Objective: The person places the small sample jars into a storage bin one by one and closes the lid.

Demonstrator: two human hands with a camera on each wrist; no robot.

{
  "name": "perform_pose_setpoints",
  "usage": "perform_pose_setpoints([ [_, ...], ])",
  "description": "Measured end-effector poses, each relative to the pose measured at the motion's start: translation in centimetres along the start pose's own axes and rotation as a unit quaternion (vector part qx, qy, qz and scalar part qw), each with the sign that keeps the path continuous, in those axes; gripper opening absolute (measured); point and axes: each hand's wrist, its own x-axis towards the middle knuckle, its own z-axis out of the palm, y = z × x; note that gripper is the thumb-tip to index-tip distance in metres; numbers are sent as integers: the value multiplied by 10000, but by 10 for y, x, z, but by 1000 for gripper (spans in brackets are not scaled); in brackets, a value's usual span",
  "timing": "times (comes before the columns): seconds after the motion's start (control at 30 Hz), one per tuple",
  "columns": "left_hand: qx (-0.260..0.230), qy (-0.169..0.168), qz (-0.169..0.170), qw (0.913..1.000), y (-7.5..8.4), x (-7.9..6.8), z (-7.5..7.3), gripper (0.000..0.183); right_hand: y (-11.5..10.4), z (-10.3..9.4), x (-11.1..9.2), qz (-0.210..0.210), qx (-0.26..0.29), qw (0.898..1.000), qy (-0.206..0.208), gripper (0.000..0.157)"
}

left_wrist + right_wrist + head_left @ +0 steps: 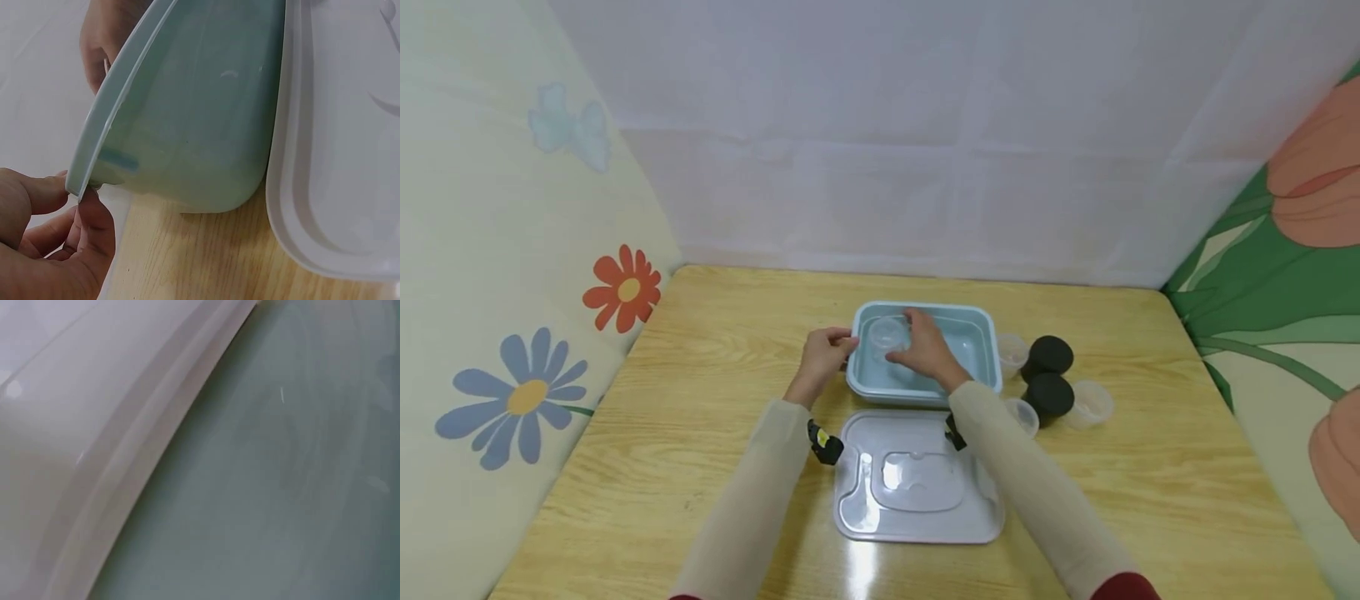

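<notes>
A light blue rectangular tub [973, 342] stands on the wooden table. At its left end, my left hand [823, 358] pinches the rim between thumb and fingers, which the left wrist view shows closely. My right hand [928, 350] reaches into the tub from the right. Its thumb and fingers curve around a small clear round plastic cup [887, 335] in the left part of the tub. In the right wrist view only the tub's wall [250, 506] and the edge of a pale lid [94, 425] appear; the hand is out of frame.
The pale rectangular lid [917, 517] lies flat in front of the tub, beneath my forearms. To the tub's right stand two black round objects [1049, 395] and several clear cups [1090, 405]. A white cloth [880, 200] hangs behind the table.
</notes>
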Motion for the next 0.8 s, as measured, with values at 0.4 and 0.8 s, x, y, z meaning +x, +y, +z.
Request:
perform_pose_setpoints([
  [0.4, 130, -15, -139, 9998, 0, 1, 0, 34, 3, -26, -22, 75, 207, 9998, -23, 84],
  [0.8, 96, 15, 64, 9999, -3, 3, 0, 34, 15, -51, -50, 2, 695, 9974, 183, 79],
])
